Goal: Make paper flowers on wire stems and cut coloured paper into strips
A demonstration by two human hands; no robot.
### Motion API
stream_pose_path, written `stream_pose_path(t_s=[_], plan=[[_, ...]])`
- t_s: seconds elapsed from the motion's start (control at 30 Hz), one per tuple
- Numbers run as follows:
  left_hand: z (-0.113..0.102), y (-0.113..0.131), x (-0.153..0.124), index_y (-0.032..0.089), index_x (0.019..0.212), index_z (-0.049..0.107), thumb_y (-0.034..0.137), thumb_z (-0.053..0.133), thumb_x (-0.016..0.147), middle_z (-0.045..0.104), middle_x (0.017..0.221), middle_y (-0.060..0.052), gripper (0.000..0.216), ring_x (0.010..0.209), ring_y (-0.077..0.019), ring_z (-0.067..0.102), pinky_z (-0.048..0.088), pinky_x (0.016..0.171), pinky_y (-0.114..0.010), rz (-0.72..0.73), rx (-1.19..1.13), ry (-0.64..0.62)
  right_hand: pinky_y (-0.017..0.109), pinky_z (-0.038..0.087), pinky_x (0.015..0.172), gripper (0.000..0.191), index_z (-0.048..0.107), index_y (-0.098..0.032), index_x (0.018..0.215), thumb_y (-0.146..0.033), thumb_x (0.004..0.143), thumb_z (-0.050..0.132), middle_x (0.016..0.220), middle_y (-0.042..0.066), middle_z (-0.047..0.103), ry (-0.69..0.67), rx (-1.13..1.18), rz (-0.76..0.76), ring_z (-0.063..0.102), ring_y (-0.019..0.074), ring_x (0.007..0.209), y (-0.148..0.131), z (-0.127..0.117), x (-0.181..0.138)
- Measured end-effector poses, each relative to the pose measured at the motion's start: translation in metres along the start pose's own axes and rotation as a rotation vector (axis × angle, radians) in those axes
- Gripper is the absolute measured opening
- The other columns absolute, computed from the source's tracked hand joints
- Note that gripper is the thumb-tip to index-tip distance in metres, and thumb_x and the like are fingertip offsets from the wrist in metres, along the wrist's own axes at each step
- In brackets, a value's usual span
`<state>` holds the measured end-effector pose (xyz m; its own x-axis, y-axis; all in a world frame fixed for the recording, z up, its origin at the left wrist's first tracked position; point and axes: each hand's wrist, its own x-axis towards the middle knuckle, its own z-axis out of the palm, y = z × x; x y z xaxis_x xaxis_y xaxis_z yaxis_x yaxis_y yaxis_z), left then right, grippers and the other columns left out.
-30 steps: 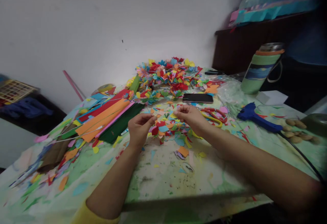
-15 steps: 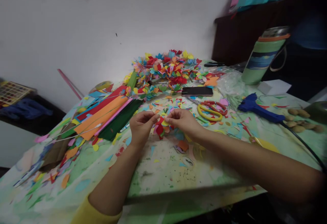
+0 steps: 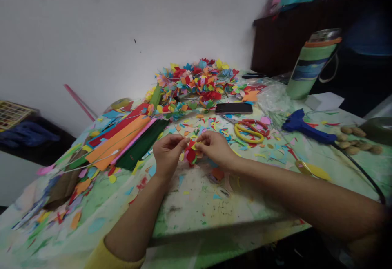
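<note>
Between my two hands, above the table, is a small paper flower (image 3: 190, 153) with red, yellow and green petals. My left hand (image 3: 169, 152) pinches it from the left side, thumb against forefinger. On the other side my right hand (image 3: 216, 148) has thumb and fingertips closed on a yellow petal of the same flower. Exactly where the left fingertips grip is too small to make out. Paper scraps lie around and beneath the hands. Scissors with yellow and red handles (image 3: 249, 134) rest to the right of my right hand.
A heap of colourful paper flowers (image 3: 202, 79) stands at the back. Paper sheets (image 3: 119, 142) lie left. A phone (image 3: 233, 108), a blue glue gun (image 3: 308, 128) with its cord, a green bottle (image 3: 312, 64), a white box (image 3: 324, 101) and several nuts (image 3: 357, 140) are on the right.
The whole view has shifted slightly, so the table's things appear a little further left. My right fingers have drawn together on the yellow petal; both hands stay at the flower.
</note>
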<state>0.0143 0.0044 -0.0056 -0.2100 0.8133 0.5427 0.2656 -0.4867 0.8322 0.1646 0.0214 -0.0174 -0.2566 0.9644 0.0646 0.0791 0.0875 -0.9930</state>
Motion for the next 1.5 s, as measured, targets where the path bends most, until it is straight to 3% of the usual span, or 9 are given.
stream_pose_path(t_s=[0.53,1.17,1.5], plan=[[0.001,0.002,-0.001,0.015,0.065,0.066,0.024,0.077,0.065,0.063,0.055,0.002,0.015,0.046,-0.0094,0.058,0.048,0.046,-0.019,0.027,-0.048,-0.015,0.022,0.044,0.046,0.011,0.055,-0.019,0.074,-0.022,0.073,0.065,0.058,-0.003,0.06,0.039,-0.087,-0.054,0.061,0.0126,0.051,0.013,0.002,0.005],[0.002,0.002,-0.002,0.015,0.064,0.066,0.024,0.077,0.065,0.064,0.056,0.001,0.015,0.046,-0.0092,0.058,0.048,0.046,-0.019,0.025,-0.045,-0.018,0.021,0.043,0.048,0.009,0.056,-0.019,0.074,-0.018,0.071,0.064,0.059,-0.004,0.059,0.06,-0.163,-0.055,0.058,0.0109,0.053,0.013,0.003,0.004],[0.001,0.0,-0.001,0.014,0.065,0.066,0.024,0.078,0.064,0.064,0.055,0.001,0.016,0.046,-0.009,0.057,0.047,0.046,-0.019,0.006,-0.053,-0.016,0.021,0.038,0.051,0.009,0.058,-0.019,0.076,-0.023,0.071,0.065,0.063,-0.002,0.06,0.06,-0.339,-0.112,0.054,0.0103,0.055,0.009,-0.001,0.002]])
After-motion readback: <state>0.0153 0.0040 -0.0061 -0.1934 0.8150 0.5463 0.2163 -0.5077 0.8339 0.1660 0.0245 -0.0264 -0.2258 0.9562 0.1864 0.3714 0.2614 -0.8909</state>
